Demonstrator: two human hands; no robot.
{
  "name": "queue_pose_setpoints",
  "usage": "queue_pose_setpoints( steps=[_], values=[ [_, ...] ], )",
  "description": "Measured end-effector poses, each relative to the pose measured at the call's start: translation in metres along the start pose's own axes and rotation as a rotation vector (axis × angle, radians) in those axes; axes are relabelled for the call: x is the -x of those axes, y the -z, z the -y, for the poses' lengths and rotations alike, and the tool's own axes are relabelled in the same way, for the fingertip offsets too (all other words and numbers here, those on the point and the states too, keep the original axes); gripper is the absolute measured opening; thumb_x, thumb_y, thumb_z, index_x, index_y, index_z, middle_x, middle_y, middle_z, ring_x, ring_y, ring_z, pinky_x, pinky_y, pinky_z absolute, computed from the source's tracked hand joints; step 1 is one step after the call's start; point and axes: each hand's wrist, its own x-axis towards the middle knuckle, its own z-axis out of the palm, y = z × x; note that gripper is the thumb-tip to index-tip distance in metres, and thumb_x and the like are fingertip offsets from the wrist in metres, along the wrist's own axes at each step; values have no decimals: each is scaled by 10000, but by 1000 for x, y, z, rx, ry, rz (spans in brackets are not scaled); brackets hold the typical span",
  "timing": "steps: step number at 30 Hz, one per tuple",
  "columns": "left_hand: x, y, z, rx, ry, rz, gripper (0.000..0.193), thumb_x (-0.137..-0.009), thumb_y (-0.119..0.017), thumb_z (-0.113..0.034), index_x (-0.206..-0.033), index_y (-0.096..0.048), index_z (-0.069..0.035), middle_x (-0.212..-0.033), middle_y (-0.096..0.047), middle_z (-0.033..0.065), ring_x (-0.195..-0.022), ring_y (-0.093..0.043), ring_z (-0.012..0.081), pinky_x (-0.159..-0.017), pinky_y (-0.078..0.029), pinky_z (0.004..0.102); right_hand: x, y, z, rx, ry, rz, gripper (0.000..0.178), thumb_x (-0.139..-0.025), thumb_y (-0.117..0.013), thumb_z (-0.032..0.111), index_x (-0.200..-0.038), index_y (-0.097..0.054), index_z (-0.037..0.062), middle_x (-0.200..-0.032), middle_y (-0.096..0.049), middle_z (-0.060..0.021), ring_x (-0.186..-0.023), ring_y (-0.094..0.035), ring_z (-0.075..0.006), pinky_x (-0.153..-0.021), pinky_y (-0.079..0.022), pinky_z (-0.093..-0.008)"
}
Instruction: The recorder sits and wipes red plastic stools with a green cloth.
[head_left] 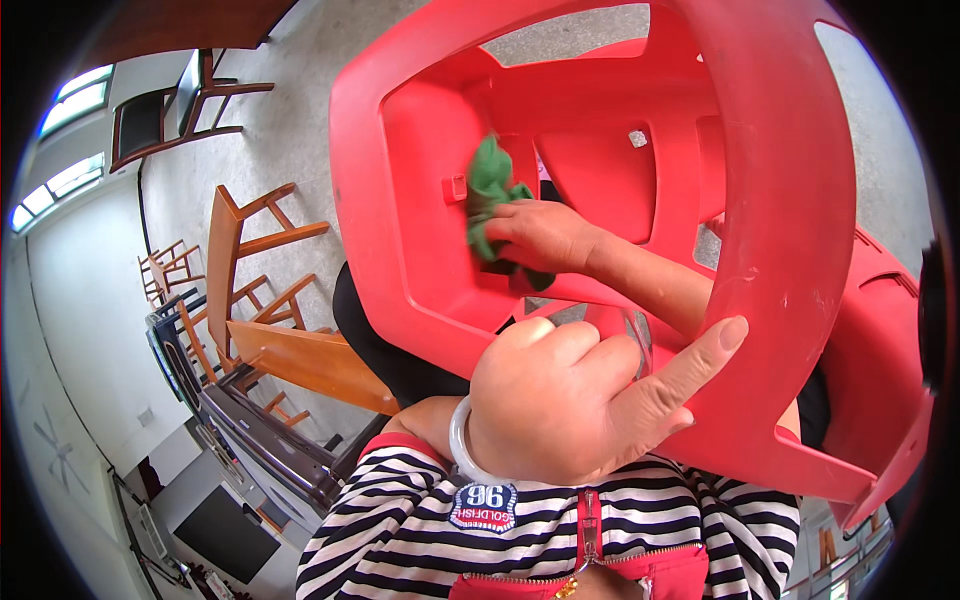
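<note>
A large moulded red plastic shell (785,250) with several window-like openings fills the middle, close against my body. It resembles the body of a ride-on toy, but I cannot tell its exact kind. My left hand (555,400), with a pale bangle at the wrist, grips the shell's near edge; its fingers curl over it and one digit lies stretched along the red frame. Through an opening, my right hand (540,237) reaches inside the shell. Bunched in its fingers is a green cloth (490,185), pressed to the inner wall. Part of the right forearm is hidden behind the frame.
Wooden benches (300,365) and stools stand to the left on the grey floor (310,100). A dark-seated wooden chair (150,125) is at the upper left. Dark furniture (270,440) lies at the lower left, near a black screen (228,533). More red plastic (880,370) extends to the right.
</note>
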Motion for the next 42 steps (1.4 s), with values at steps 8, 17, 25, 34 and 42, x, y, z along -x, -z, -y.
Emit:
queue_pose_setpoints(
  steps=[8, 17, 25, 34, 42],
  values=[
    [-1, 3, -1, -26, 26, 58, 686, -769, -678, -365, -1435, -559, -246, -611, -353, -22, -509, -386, 141, -453, -323, 300, -12, 23, 11, -400, -248, -50, 195, -927, -644, 179, -1054, -651, 32, -985, -607, -116, -930, -620, -260, -820, -496, -366],
    [2, -9, 3, -7, -2, -32, 623, -792, -665, -396, -1395, -602, -256, -603, -317, -31, -497, -339, 109, -445, -352, 244, -35, 14, 69, -770, 12, -27, 288, -993, -593, 268, -1160, -568, 35, -1023, -605, -151, -921, -604, -278, -828, -483, -378],
    [-2, -7, 1, -67, -10, -39, 468, -924, -576, -504, -1291, -688, -236, -575, -265, -33, -452, -294, 136, -441, -212, 292, 2, -5, 13, -259, -155, 244, 175, -915, -644, 212, -1042, -606, 97, -1001, -610, -124, -979, -610, -366, -845, -490, -454],
    [0, -5, 4, -46, -18, 15, 468, -948, -551, -519, -1287, -687, -226, -572, -268, -26, -447, -289, 144, -450, -201, 319, -6, 24, -47, -56, -557, -348, 192, -889, -630, 222, -966, -652, 48, -935, -665, -201, -900, -652, -397, -782, -520, -458],
    [1, -1, 4, -75, 3, 4, 476, -913, -575, -526, -1269, -700, -236, -580, -260, -32, -455, -290, 137, -450, -196, 312, -69, 58, 22, -47, 115, -645, 389, -918, -656, 142, -1271, -557, 13, -1271, -541, -184, -1162, -531, -373, -982, -458, -416]
  ],
)
